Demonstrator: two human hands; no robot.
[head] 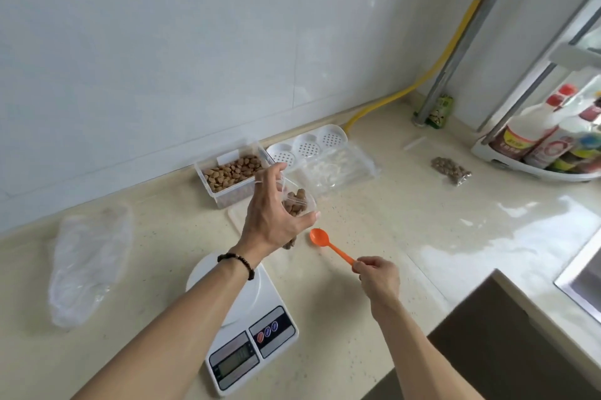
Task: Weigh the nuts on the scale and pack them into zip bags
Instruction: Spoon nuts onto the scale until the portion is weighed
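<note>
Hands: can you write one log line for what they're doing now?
left hand: holds clear bag of nuts | right hand: pinches orange plastic spoon

Scale [247,328] platform partly hidden under left forearm; display digits unreadable.

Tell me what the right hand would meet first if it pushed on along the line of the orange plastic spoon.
Probably the nut-filled clear zip bag gripped by the left hand: the right hand holds the orange plastic spoon with its bowl just short of it. Depth is uncertain.
</note>
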